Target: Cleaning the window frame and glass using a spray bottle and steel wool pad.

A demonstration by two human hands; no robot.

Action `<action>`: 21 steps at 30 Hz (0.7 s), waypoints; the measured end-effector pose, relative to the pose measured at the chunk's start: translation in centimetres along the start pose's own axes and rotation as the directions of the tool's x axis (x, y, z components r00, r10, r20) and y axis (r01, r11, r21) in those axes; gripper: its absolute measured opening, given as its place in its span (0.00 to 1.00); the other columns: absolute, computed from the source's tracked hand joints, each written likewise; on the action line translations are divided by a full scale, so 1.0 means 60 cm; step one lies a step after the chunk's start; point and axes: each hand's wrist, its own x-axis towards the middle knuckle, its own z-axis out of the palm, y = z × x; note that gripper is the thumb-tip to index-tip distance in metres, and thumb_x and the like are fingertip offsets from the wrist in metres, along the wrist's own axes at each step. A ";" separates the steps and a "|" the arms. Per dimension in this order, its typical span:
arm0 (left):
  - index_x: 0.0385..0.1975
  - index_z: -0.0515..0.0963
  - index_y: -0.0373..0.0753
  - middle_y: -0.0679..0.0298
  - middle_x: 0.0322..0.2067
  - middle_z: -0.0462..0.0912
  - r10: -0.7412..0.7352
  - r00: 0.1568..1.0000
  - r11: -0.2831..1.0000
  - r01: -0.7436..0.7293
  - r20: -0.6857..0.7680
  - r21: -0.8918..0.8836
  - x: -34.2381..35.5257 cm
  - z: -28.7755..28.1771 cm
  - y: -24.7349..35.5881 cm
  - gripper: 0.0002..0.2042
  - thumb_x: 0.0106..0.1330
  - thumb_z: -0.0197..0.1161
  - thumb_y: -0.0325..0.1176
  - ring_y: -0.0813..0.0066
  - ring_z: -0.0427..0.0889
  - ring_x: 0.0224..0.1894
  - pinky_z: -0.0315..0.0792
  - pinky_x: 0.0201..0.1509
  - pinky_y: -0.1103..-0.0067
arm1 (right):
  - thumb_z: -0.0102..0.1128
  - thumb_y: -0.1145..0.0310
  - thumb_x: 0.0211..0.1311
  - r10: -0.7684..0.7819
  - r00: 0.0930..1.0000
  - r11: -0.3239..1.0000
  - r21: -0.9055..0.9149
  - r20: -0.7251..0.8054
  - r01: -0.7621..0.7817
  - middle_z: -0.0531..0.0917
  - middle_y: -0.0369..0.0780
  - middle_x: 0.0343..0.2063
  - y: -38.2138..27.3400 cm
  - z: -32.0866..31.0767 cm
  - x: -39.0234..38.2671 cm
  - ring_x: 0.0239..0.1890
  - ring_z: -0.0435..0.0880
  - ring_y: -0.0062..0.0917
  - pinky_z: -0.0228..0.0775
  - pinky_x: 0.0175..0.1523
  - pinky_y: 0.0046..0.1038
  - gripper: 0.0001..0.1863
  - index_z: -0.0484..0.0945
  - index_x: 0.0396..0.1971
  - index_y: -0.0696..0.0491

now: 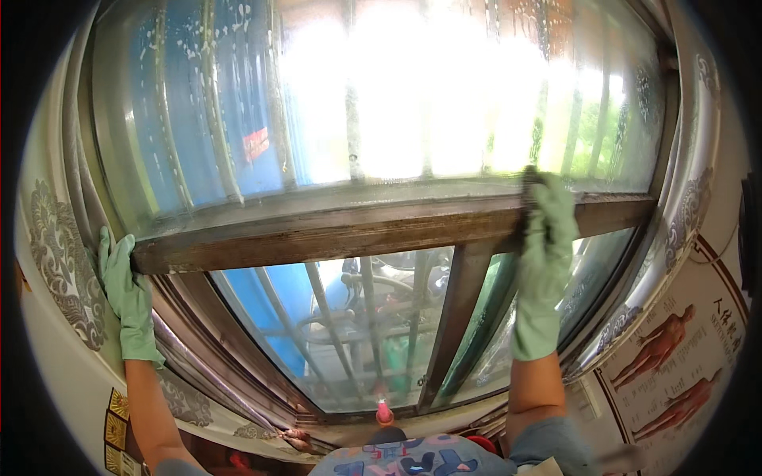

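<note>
Both my hands wear pale green rubber gloves. My left hand (125, 278) is at the left end of a brown wooden crossbar (317, 234), fingers apart and upward beside the curtain. Higher up on the right, my right hand (549, 230) is closed against the crossbar, near the bottom of the wet upper window pane (238, 170). A dark thing (530, 184) shows at its fingertips, too blurred to name. White suds and water streaks mark the upper glass. Below the crossbar are the lower panes (365, 317), split by a wooden upright (454, 317).
Bars stand behind the glass, with a blue surface outside at the left. Patterned curtains (59, 262) hang at both sides. A pink-topped object (384, 411) stands by the sill. An anatomy poster (667, 357) covers the right wall. Gold-coloured plaques (117, 428) hang at lower left.
</note>
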 end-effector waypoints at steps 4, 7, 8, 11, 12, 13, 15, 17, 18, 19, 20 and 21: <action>0.56 0.79 0.32 0.42 0.66 0.73 -0.031 1.000 0.997 0.031 0.004 -0.067 -0.001 0.004 -0.005 0.28 0.53 0.52 0.10 0.46 0.67 0.73 0.63 0.76 0.63 | 0.63 0.75 0.52 -0.088 0.858 0.958 -0.191 0.507 0.212 0.83 0.42 0.42 -0.094 0.150 0.008 0.44 0.82 0.40 0.77 0.47 0.41 0.14 0.82 0.42 0.52; 0.56 0.79 0.30 0.41 0.67 0.71 -0.045 0.999 0.998 0.043 -0.026 -0.049 -0.009 0.009 -0.016 0.29 0.51 0.51 0.10 0.45 0.67 0.73 0.63 0.76 0.63 | 0.65 0.74 0.58 -0.398 0.716 0.801 -0.164 0.573 0.576 0.87 0.40 0.49 -0.147 0.228 0.024 0.58 0.82 0.35 0.68 0.70 0.45 0.10 0.86 0.39 0.49; 0.56 0.79 0.30 0.40 0.68 0.71 -0.067 0.997 0.993 0.064 -0.024 -0.097 -0.008 0.015 -0.003 0.29 0.50 0.51 0.10 0.45 0.67 0.73 0.64 0.76 0.63 | 0.65 0.74 0.58 -0.412 0.717 0.787 -0.178 0.562 0.591 0.87 0.40 0.49 -0.136 0.225 0.040 0.58 0.82 0.35 0.68 0.70 0.45 0.10 0.86 0.39 0.49; 0.57 0.79 0.30 0.40 0.68 0.70 -0.049 0.998 0.995 0.047 -0.030 -0.090 -0.004 0.008 0.003 0.29 0.50 0.52 0.10 0.45 0.67 0.73 0.65 0.75 0.64 | 0.64 0.76 0.58 -0.404 0.698 0.795 -0.150 0.591 0.588 0.85 0.32 0.57 -0.095 0.204 0.097 0.68 0.76 0.35 0.47 0.81 0.53 0.15 0.88 0.41 0.40; 0.57 0.79 0.30 0.40 0.68 0.71 -0.035 0.999 0.997 0.033 -0.028 -0.064 -0.010 -0.002 -0.004 0.29 0.51 0.53 0.10 0.45 0.67 0.73 0.66 0.74 0.64 | 0.64 0.76 0.59 -0.424 0.707 0.782 -0.165 0.565 0.601 0.85 0.32 0.57 -0.083 0.202 0.118 0.69 0.76 0.34 0.47 0.81 0.54 0.13 0.88 0.38 0.40; 0.57 0.79 0.30 0.40 0.67 0.71 -0.021 1.000 0.999 0.020 -0.022 -0.041 -0.018 -0.012 -0.012 0.28 0.52 0.53 0.10 0.45 0.68 0.72 0.67 0.74 0.65 | 0.59 0.73 0.65 -0.439 0.733 0.767 -0.209 0.519 0.607 0.86 0.32 0.54 -0.081 0.192 0.146 0.66 0.78 0.34 0.48 0.80 0.54 0.09 0.87 0.37 0.43; 0.56 0.79 0.30 0.40 0.67 0.72 -0.031 0.999 0.999 0.030 -0.029 -0.045 -0.019 -0.017 -0.007 0.27 0.53 0.53 0.11 0.45 0.69 0.72 0.68 0.73 0.65 | 0.57 0.71 0.68 -0.293 0.905 0.954 0.150 0.309 0.258 0.86 0.35 0.46 0.014 0.166 0.230 0.56 0.82 0.27 0.62 0.73 0.45 0.09 0.86 0.38 0.43; 0.56 0.79 0.30 0.41 0.66 0.73 -0.035 0.998 0.996 0.031 -0.046 -0.081 -0.008 0.007 0.006 0.27 0.54 0.53 0.11 0.45 0.69 0.71 0.69 0.73 0.65 | 0.51 0.80 0.74 -0.422 0.900 0.864 0.250 -0.113 0.436 0.84 0.41 0.47 0.047 0.104 0.320 0.49 0.82 0.29 0.78 0.60 0.32 0.14 0.83 0.50 0.53; 0.56 0.80 0.30 0.42 0.64 0.75 -0.026 0.998 0.995 0.021 -0.059 -0.097 -0.009 0.010 0.007 0.26 0.55 0.53 0.11 0.45 0.70 0.71 0.69 0.73 0.65 | 0.51 0.85 0.69 -0.229 0.953 0.967 0.068 -0.199 0.246 0.83 0.43 0.50 0.049 0.076 0.348 0.52 0.82 0.34 0.79 0.62 0.31 0.17 0.81 0.53 0.56; 0.56 0.80 0.30 0.43 0.62 0.77 -0.014 0.996 0.991 0.003 -0.083 -0.132 0.001 0.028 0.018 0.25 0.56 0.53 0.11 0.45 0.70 0.71 0.68 0.73 0.65 | 0.48 0.83 0.72 -0.453 0.851 0.874 -0.319 -0.266 0.366 0.81 0.45 0.52 0.084 0.056 0.383 0.53 0.82 0.33 0.79 0.59 0.29 0.15 0.81 0.51 0.57; 0.56 0.80 0.30 0.43 0.62 0.77 -0.017 0.996 0.990 0.005 -0.086 -0.138 0.008 0.033 0.022 0.25 0.56 0.53 0.11 0.45 0.70 0.71 0.68 0.73 0.65 | 0.48 0.75 0.75 -0.381 0.919 0.921 -0.124 -0.098 0.369 0.81 0.42 0.53 0.062 0.071 0.390 0.52 0.81 0.29 0.77 0.61 0.29 0.14 0.81 0.52 0.55; 0.56 0.80 0.30 0.45 0.60 0.79 -0.014 0.998 0.994 0.007 -0.063 -0.108 0.012 0.023 0.024 0.25 0.57 0.54 0.11 0.45 0.70 0.71 0.68 0.73 0.65 | 0.48 0.67 0.79 -0.325 0.941 0.945 0.083 0.091 0.318 0.81 0.40 0.54 0.030 0.116 0.386 0.52 0.81 0.25 0.75 0.62 0.29 0.14 0.81 0.54 0.54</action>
